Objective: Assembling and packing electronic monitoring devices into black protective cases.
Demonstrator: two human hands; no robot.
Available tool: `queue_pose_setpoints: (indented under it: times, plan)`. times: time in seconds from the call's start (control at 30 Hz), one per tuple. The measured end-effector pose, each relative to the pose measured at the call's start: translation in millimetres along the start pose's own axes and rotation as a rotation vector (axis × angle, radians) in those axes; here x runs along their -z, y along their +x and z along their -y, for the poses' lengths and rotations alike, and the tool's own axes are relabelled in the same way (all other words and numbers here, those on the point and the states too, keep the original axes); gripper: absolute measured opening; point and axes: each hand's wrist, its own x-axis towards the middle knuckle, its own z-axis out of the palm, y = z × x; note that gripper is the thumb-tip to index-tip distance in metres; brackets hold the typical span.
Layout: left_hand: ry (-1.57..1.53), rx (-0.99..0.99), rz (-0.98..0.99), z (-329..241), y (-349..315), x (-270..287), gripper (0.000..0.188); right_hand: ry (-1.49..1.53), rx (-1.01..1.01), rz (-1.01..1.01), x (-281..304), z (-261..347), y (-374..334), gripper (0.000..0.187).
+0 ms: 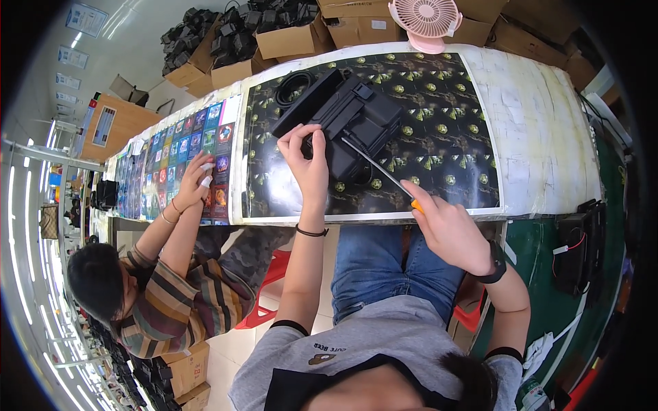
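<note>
The black device (356, 127) is steadied by the left hand (307, 161), fingers clamped on its edge; the screwdriver (380, 171) is gripped in the right hand (449, 229), fingers closed, for tip access.

Brown cardboard boxes (288, 40) stand along the top of the frame behind the bench, some filled with black parts. White-and-blue wall signs (86, 19) hang at the upper left. More cardboard boxes (184, 373) sit at the lower left on the floor.

black device (356, 123), screwdriver (377, 168) against it
</note>
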Motion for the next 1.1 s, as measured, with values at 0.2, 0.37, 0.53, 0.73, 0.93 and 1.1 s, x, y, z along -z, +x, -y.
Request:
queue_pose_setpoints:
  times: [0.2, 0.37, 0.53, 0.73, 0.93, 1.1]
  plan:
    - [0.018, 0.026, 0.003, -5.8, -3.6, -0.8, 0.007, -0.276, 0.020, -0.059, -21.4, 4.2, -2.4, 0.065]
    - [0.030, -0.025, 0.014, -2.1, -0.5, 3.3, 0.009, -0.407, 0.016, -0.023, -26.2, 4.3, -3.5, 0.066]
    - [0.007, -0.033, 0.015, 1.1, 4.7, 5.8, 0.010, 0.850, -0.315, 0.376, -9.6, -4.9, 7.6, 0.056]
    - [-0.162, -0.038, 0.071, 7.5, 8.1, 6.0, 0.012, 1.480, -0.520, 0.392, 9.0, 24.8, -8.1, 0.058]
    - [-0.342, -0.046, 0.151, 27.7, 2.5, 30.3, 0.013, 1.731, -0.176, 0.344, 65.8, 45.4, -45.5, 0.064]
    - [-0.354, -0.165, 0.164, 26.1, -3.7, 44.5, 0.015, 1.388, -0.113, -0.588, 49.7, 2.3, -4.2, 0.032]
